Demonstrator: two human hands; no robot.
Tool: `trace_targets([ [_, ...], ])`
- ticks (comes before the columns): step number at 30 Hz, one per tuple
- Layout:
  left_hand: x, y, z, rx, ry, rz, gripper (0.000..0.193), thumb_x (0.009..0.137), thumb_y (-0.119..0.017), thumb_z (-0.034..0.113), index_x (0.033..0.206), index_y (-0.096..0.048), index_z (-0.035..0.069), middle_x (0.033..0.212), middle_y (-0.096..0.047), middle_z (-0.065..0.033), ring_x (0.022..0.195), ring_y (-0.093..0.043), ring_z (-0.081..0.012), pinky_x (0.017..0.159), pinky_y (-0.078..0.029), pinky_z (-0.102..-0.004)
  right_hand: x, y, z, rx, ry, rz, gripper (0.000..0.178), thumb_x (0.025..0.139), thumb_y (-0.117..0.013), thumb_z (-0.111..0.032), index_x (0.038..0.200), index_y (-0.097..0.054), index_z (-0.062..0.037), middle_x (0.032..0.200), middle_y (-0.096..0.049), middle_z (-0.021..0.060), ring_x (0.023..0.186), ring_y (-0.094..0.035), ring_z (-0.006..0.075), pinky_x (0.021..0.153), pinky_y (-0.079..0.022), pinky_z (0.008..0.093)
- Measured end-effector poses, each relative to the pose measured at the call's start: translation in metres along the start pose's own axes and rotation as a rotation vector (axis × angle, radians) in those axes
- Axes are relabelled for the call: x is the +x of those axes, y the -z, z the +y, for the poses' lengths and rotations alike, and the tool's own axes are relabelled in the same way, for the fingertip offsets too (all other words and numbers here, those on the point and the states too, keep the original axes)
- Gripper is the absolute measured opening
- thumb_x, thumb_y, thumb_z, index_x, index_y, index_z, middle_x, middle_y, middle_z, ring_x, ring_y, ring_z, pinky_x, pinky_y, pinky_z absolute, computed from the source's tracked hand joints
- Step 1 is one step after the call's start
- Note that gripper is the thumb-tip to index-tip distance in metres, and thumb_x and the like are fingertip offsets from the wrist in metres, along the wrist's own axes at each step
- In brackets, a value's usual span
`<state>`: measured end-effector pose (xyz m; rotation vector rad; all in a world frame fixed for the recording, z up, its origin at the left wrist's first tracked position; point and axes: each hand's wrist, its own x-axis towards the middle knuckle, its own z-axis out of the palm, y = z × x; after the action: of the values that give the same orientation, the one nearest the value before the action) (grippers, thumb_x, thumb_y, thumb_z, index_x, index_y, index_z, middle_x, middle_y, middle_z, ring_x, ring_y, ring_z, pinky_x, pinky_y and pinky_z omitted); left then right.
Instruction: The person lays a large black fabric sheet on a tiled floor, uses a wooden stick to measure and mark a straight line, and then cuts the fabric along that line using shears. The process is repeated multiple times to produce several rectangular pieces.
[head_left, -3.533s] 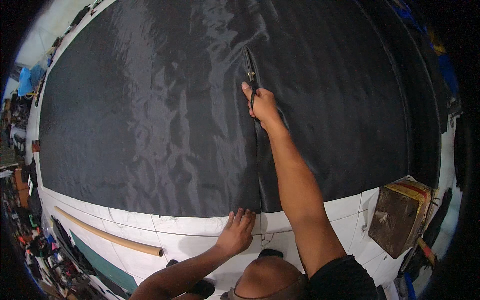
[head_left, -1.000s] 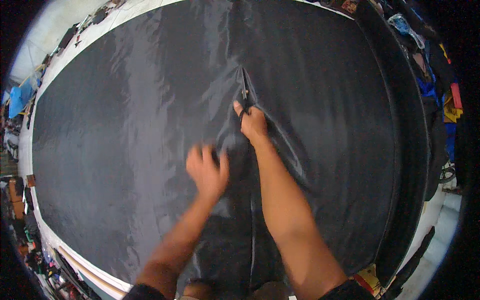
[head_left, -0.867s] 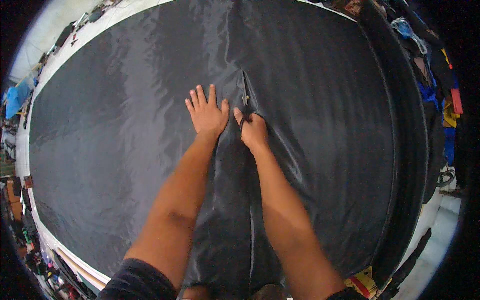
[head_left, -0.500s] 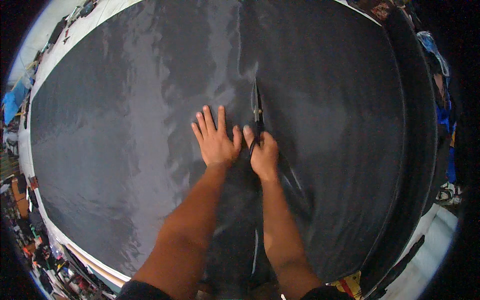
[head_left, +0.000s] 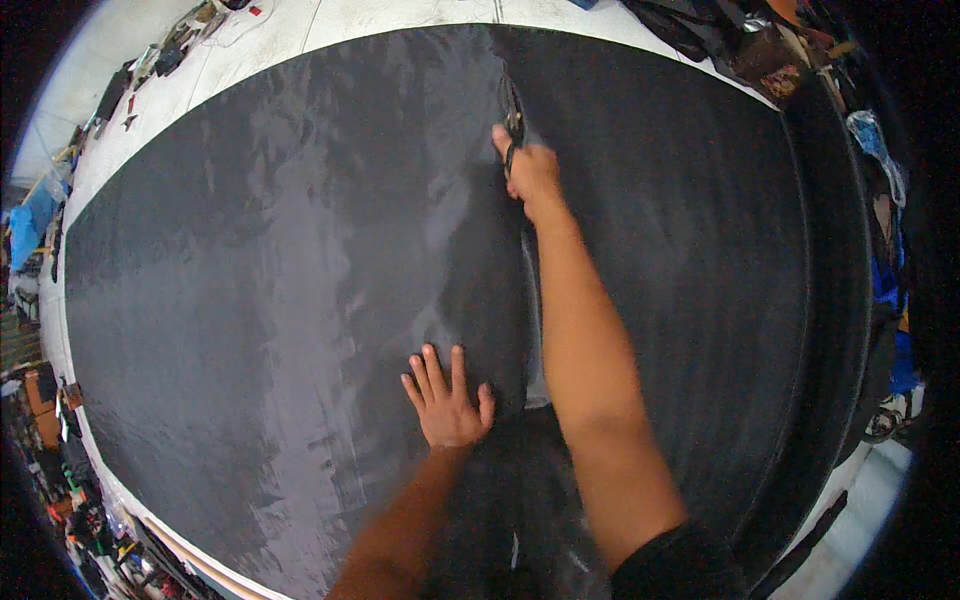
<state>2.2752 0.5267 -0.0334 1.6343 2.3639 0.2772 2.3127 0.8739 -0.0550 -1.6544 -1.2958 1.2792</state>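
A wide sheet of dark grey, slightly shiny fabric (head_left: 230,300) lies spread over a white table. My left hand (head_left: 450,402) rests flat on it with the fingers spread, left of a long cut. Far ahead, close to the fabric's far edge, my right hand (head_left: 530,175) is closed round the handles of black-handled scissors (head_left: 512,120). Their blades point away from me, at the far end of the cut. Behind the right hand, the cut's edges part and curl a little beside my forearm.
The white tabletop (head_left: 270,50) shows past the fabric's far edge. A thick dark fold or roll (head_left: 835,300) runs along the right side. Bags and a box (head_left: 770,65) stand at the far right. Mixed clutter (head_left: 90,510) lines the left, near a blue plastic bag (head_left: 25,230).
My right hand has pushed the scissors far forward, lengthening the cut toward the far edge. My left hand stays flat and now appears lower in the picture; the view has shifted forward.
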Motion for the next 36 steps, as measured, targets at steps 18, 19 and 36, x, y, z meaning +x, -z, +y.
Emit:
trace_targets([
  [18, -0.009, 0.002, -0.005, -0.011, 0.049, -0.026, 0.068, 0.085, -0.056, 0.035, 0.146, -0.037, 0.009, 0.153, -0.022, -0.0273, 0.142, -0.016, -0.0483, 0.113, -0.011, -0.063, -0.169, 0.088, 0.043, 0.116, -0.109, -0.013, 0.036, 0.09, -0.068, -0.031, 0.106, -0.053, -0.002, 0.089, -0.061, 0.0076, 0.081, -0.057, 0.0175, 0.074, -0.045, 0.0332],
  [19, -0.008, 0.004, -0.001, -0.014, 0.039, -0.016, 0.068, 0.086, -0.056, 0.036, 0.146, -0.037, 0.009, 0.154, -0.022, -0.0268, 0.142, -0.017, -0.0478, 0.113, -0.011, -0.0628, -0.236, 0.12, 0.089, 0.194, -0.106, 0.098, 0.054, 0.088, -0.071, -0.024, 0.129, -0.048, 0.001, 0.108, -0.061, 0.0099, 0.098, -0.057, 0.021, 0.091, -0.046, 0.036],
  [36, -0.014, 0.053, -0.038, -0.299, -0.157, 0.217, 0.06, 0.095, -0.05, 0.043, 0.144, -0.04, 0.011, 0.151, -0.03, -0.0227, 0.142, -0.023, -0.0396, 0.116, -0.018, -0.0488, -0.605, 0.243, 0.237, -0.783, 0.086, 0.56, 0.07, 0.088, -0.064, -0.038, 0.131, -0.038, 0.0102, 0.133, -0.046, 0.0282, 0.128, -0.041, 0.0433, 0.107, -0.03, 0.0513],
])
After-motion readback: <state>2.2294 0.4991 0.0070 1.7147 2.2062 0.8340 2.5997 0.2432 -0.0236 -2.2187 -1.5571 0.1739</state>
